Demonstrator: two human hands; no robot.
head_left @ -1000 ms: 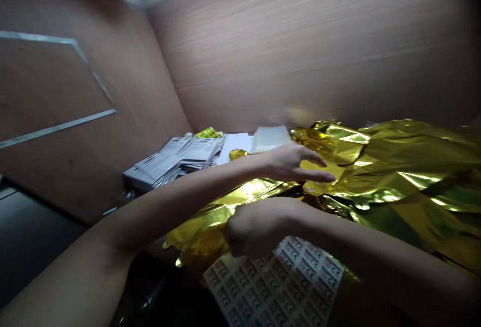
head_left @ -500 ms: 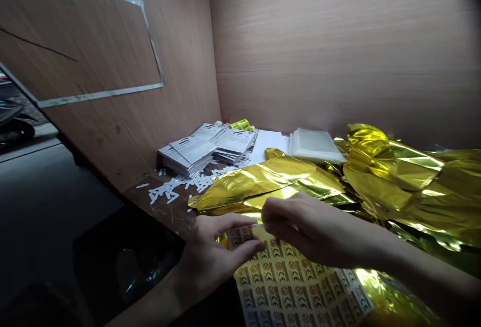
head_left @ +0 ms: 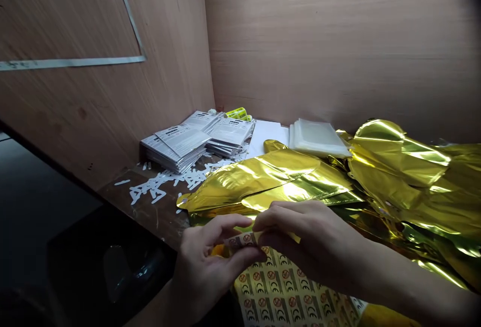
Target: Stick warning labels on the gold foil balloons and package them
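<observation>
A sheet of printed stickers [head_left: 280, 287], with rows of CE marks and small red crossed-out circles, hangs below my hands at the bottom middle. My left hand [head_left: 212, 262] grips its upper left corner between thumb and fingers, and the corner is bent up. My right hand [head_left: 311, 237] is closed in a pinch at the top edge, its fingertips close to my left ones. Whether a single sticker is between those fingertips is hidden. Just beyond both hands lies a shiny gold foil balloon [head_left: 259, 179], flat and creased.
More gold foil [head_left: 402, 167] is heaped at the right. Stacks of wrapped printed packets [head_left: 180, 144] stand at the back left, with white paper scraps [head_left: 161, 182] before them. Clear plastic sleeves [head_left: 317, 136], white paper [head_left: 265, 136] and a yellow label roll [head_left: 237, 113] lie near the wooden wall [head_left: 319, 41].
My right hand has turned, its fingers now angled down at the sheet's top edge. The sheet's corner is bent up more. The view has shifted a little right and down.
</observation>
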